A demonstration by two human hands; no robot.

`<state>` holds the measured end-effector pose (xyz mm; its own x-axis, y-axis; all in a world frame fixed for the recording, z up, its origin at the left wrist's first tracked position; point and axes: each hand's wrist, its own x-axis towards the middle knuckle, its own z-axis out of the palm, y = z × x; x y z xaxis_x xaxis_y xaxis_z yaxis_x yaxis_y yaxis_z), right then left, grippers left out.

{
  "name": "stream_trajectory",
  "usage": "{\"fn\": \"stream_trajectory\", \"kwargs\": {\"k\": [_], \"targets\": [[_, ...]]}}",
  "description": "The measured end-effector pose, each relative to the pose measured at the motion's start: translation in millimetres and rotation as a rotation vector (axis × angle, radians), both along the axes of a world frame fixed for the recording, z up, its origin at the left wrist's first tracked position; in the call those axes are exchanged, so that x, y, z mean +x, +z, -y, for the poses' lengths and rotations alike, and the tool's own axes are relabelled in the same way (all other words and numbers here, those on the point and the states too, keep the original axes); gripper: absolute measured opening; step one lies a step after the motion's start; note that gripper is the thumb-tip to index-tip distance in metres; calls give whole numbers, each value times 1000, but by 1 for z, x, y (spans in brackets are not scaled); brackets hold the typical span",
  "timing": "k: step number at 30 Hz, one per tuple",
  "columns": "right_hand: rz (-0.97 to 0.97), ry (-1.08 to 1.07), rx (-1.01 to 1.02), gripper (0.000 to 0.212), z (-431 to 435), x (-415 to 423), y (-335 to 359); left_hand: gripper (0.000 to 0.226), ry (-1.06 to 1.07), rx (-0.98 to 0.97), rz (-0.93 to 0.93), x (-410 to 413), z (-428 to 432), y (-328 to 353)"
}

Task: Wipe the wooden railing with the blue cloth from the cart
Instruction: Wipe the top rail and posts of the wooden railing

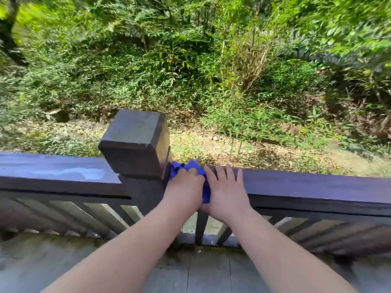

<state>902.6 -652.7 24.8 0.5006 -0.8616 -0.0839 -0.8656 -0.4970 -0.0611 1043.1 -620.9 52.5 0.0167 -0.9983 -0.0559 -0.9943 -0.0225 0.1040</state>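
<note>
Hands [184,187] [226,195] on blue cloth [206,192] — wooden railing [317,187], no writing

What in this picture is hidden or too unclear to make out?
From the head view:
- Most of the blue cloth is covered by the left hand and right hand; its size and shape stay unknown.
- The railing runs off both side edges, so its length is cut off.
- The cart is out of frame.
- The foliage near the corners is smeared by blur.
</note>
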Motion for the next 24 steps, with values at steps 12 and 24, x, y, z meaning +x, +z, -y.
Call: {"fn": "stream_trajectory", "kwargs": {"k": [12,24], "targets": [[18,-96,98,95,-46,-35,10,30,-159,33,-5,18,-35,4],[254,412,64,44,-122,99,1,30,-111,-426,-88,153,-172,9]]}}
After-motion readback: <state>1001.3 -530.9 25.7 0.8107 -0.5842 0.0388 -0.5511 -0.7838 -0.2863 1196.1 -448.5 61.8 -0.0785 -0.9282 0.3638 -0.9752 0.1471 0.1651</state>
